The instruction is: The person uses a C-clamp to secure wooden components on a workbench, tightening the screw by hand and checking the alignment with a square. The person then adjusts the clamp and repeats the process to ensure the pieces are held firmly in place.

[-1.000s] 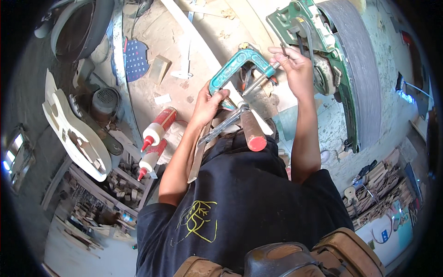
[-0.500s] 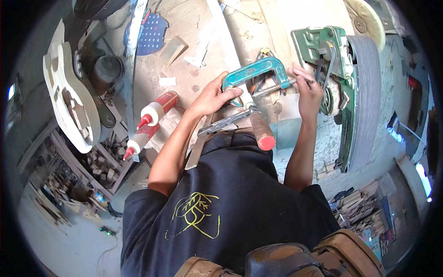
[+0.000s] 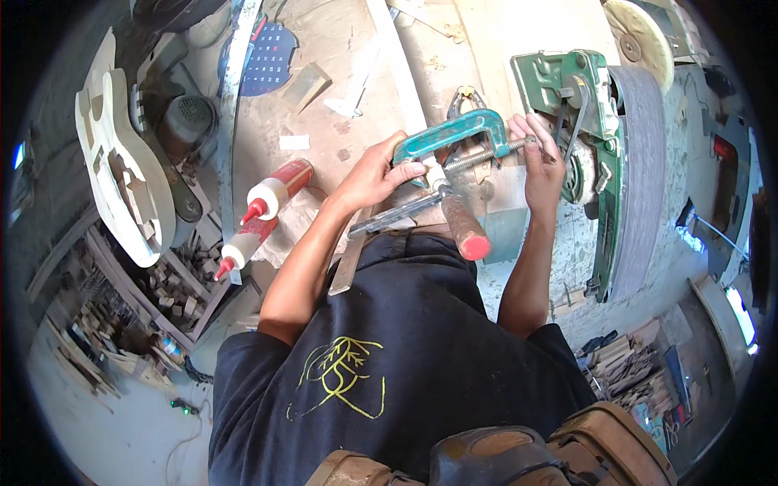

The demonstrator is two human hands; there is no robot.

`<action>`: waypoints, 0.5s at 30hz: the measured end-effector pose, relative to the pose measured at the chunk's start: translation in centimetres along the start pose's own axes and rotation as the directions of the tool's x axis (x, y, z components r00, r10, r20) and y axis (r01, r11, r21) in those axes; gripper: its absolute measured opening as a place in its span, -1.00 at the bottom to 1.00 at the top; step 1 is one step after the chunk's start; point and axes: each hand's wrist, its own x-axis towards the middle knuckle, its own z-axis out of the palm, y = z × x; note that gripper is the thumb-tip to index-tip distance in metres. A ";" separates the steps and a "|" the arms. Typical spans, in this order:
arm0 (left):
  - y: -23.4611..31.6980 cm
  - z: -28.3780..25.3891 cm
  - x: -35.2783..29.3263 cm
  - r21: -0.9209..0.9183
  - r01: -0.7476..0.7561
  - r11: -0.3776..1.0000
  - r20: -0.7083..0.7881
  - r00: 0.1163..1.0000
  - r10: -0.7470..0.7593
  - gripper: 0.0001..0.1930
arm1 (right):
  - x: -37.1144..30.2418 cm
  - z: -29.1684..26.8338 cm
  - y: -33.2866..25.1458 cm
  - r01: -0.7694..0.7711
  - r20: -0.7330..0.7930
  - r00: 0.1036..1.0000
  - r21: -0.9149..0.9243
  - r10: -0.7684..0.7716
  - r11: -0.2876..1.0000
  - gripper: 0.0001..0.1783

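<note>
Across a dusty tan worktop [image 3: 332, 154], we find a green metal machine with a broad grey belt [image 3: 636, 182]. Left of it is a teal metal C-shaped clamp [image 3: 452, 134], its long back running sideways and rising slightly toward the machine. To the machine's lower left sits a dark metal bar clamp with a round brown handle [image 3: 462, 223] (whether the two clamps touch, we cannot tell). The left hand [image 3: 379, 174] wraps the teal clamp's end farther from the machine, thumb across the front, other fingers largely hidden. The right hand [image 3: 545, 166], between clamp and machine, is nearer the outer end of the grey threaded steel screw [image 3: 480, 157], which runs from those fingers leftward and downward, away from the machine. We see them bent and bunched there; whether they pinch it, we cannot tell. Smallest, a cream block [image 3: 434, 172] shows near the screw's end farther from the machine.
</note>
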 end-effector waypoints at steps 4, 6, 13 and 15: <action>-0.4 0.0 0.1 -0.051 0.053 0.997 0.016 0.999 -0.052 -0.62 | -0.5 -0.2 0.1 -0.073 -0.021 0.997 0.058 0.075 0.996 -0.56; 0.1 0.0 0.1 -0.075 0.090 0.993 0.018 0.996 -0.089 -0.63 | -0.6 -0.1 0.5 -0.054 -0.041 0.997 0.120 0.060 0.991 -0.59; -1.3 0.3 0.3 0.000 0.045 0.999 -0.033 0.998 -0.045 -0.63 | 0.4 0.6 1.2 -0.209 -0.236 0.960 -0.243 0.151 0.947 -0.68; -1.2 0.6 0.3 -0.084 0.052 0.995 -0.029 0.998 -0.055 -0.64 | 1.2 1.7 1.0 -0.167 -0.301 0.952 -0.329 0.065 0.930 -0.65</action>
